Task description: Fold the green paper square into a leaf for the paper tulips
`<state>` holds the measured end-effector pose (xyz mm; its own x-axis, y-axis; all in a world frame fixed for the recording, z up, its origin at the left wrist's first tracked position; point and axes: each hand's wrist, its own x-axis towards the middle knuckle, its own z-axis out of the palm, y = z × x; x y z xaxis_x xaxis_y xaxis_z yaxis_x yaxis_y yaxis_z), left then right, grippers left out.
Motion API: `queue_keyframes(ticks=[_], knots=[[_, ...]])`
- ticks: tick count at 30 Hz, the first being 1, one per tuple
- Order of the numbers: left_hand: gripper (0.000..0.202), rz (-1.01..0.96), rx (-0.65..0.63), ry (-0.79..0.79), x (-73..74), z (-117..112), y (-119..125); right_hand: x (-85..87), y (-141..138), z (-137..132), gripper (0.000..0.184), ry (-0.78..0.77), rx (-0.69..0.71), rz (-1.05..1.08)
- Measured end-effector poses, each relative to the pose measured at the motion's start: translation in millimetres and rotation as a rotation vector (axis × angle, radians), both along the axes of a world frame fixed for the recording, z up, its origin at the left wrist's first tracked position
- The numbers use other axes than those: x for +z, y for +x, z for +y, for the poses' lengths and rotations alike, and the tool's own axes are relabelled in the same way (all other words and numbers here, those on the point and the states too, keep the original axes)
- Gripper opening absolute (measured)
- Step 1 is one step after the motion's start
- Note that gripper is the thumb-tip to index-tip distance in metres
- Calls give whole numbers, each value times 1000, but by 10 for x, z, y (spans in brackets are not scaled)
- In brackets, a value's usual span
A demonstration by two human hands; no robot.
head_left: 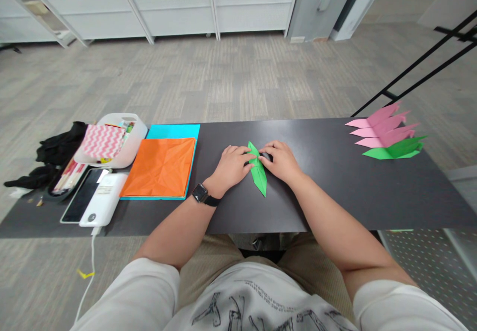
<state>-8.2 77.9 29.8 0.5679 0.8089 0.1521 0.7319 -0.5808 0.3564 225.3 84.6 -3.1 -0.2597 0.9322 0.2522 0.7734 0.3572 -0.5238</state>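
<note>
A narrow piece of folded green paper [259, 174], pointed at both ends, lies on the dark table in front of me. My left hand [231, 168], with a black watch on the wrist, presses its thumb and fingertips on the paper's left edge. From the other side, my right hand [281, 162] has its thumb and curled fingers at the paper's upper right edge. Both hands are closed in on the paper, near its middle crease. The undersides of the fingers are hidden.
To the left are orange paper [160, 167] on blue sheets [175, 131], a white power bank [103, 199] with cable, a phone [80, 199], a white basket [134, 139] and black cloth [61, 144]. Folded pink pieces [385, 127] and a green one [397, 149] lie right.
</note>
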Motion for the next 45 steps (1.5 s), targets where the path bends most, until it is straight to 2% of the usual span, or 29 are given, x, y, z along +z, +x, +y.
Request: queue_keyframes(ticks=[5, 14, 21, 23, 26, 30, 34, 39, 42, 45], knots=[[27, -32, -32, -20, -5, 18, 14, -51, -43, -6, 8, -2, -75, 48], [27, -112, -49, -26, -29, 2, 34, -69, -15, -3, 10, -5, -65, 95], [77, -280, 166, -30, -88, 1, 62, 111, -18, -3, 14, -28, -26, 325], [85, -325, 218, -70, -84, 12, 62, 192, -31, -29, 15, -5, -21, 394], [85, -451, 240, -185, -47, 24, 54, 324, -47, -89, 17, 76, -2, 422], [78, -637, 217, -449, -20, 30, 58, 459, -56, -177, 17, 195, 21, 406], [76, -872, 167, -651, -79, 38, 100, 479, -59, -213, 17, 297, 35, 397], [91, -1164, 92, -662, -125, 58, 137, 413, -85, -183, 14, 365, 45, 399], [92, -1178, 88, -653, -115, 61, 140, 395, -110, -174, 13, 356, 14, 420], [83, -1154, 67, -655, -97, 54, 148, 386, -124, -171, 13, 321, -11, 453]])
